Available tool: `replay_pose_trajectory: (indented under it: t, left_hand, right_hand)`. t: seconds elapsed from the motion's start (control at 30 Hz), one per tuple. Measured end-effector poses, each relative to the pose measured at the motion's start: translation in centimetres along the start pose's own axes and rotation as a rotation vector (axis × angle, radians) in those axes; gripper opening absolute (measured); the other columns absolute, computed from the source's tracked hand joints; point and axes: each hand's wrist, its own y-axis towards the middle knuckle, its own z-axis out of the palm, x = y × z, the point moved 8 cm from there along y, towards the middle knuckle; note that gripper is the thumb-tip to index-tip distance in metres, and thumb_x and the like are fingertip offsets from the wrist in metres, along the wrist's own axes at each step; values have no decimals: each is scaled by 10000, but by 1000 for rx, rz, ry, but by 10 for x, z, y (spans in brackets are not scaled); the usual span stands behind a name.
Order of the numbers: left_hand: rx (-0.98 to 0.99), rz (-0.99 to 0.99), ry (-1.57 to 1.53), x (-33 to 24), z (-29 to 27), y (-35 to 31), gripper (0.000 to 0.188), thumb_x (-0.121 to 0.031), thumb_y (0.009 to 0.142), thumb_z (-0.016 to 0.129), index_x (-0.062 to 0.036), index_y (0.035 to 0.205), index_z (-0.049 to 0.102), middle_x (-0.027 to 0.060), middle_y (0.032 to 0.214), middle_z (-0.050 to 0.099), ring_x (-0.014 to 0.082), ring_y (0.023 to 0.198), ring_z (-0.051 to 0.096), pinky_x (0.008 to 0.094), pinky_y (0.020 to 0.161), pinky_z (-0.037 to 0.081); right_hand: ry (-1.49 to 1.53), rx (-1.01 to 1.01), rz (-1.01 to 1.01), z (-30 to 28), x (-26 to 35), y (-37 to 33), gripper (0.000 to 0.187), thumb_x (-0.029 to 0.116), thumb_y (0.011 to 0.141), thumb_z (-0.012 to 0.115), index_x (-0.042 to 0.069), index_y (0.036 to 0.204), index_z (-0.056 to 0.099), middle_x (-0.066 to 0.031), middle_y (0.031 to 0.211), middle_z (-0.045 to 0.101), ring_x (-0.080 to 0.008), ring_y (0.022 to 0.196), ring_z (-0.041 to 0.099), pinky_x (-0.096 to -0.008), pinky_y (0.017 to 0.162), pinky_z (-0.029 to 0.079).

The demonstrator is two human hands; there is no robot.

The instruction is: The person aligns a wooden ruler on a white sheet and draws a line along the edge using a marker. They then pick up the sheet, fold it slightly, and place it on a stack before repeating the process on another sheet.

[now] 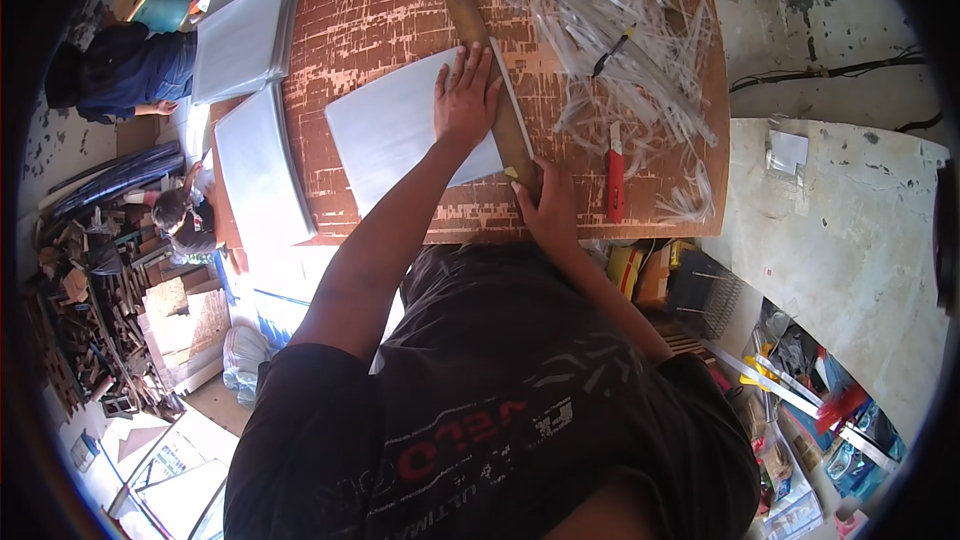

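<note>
A stack of whitish, see-through plastic sheets (385,115) lies on the worn brown tabletop. Across its right side runs a long wooden strip (512,130), slanting from far left to near right, with a narrow sheet edge showing beyond it. My left hand (465,100) lies flat with fingers stretched, pressing on the sheets and the strip's left side. At the strip's near end, my right hand (548,202) grips it, thumb on the left; some fingers are hidden. Right of that hand rests a red utility knife (615,180), touched by neither hand.
Clear plastic offcuts (630,90) heap at the far right, with a black-and-yellow tool (612,52) and a long grey bar (640,35) among them. More sheet stacks (262,170) line the left edge. Two other people (125,70) are at the left, beyond the table (400,220).
</note>
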Motion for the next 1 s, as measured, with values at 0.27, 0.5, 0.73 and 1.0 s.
replay_pose_trajectory:
  t: [0.27, 0.5, 0.73, 1.0]
  left_hand:
    - [10, -4, -23, 1, 3, 0, 564, -409, 1085, 425, -202, 1603, 343, 21, 1668, 330, 233, 1552, 269, 474, 1259, 203]
    - [12, 12, -111, 3, -3, 3, 560, -400, 1077, 459, -195, 1591, 373, 30, 1662, 346, 236, 1551, 274, 472, 1256, 189]
    - [58, 203, -236, 39, -52, -21, 639, -345, 1030, 591, -66, 1563, 376, 192, 1627, 354, 354, 1546, 253, 518, 1248, 231]
    - [279, 24, -63, 168, -113, -166, 863, -428, 986, 640, -32, 1617, 202, 265, 1673, 160, 424, 1554, 178, 542, 1260, 207]
  right_hand:
    - [12, -6, -9, -1, -1, -1, 533, 187, 888, 740, 7, 1337, 517, -202, 1072, 561, -366, 990, 560, -484, 884, 467]
    - [19, -32, -26, 0, -4, 0, 533, 198, 887, 747, 14, 1332, 518, -202, 1061, 560, -366, 959, 564, -479, 868, 473]
    - [32, -43, -30, -1, -8, -1, 528, 201, 885, 747, 28, 1328, 517, -206, 1075, 559, -371, 976, 572, -488, 867, 480]
    - [33, 10, -14, 1, -10, 0, 524, 200, 893, 735, 31, 1335, 511, -208, 1120, 569, -374, 1010, 578, -492, 885, 480]
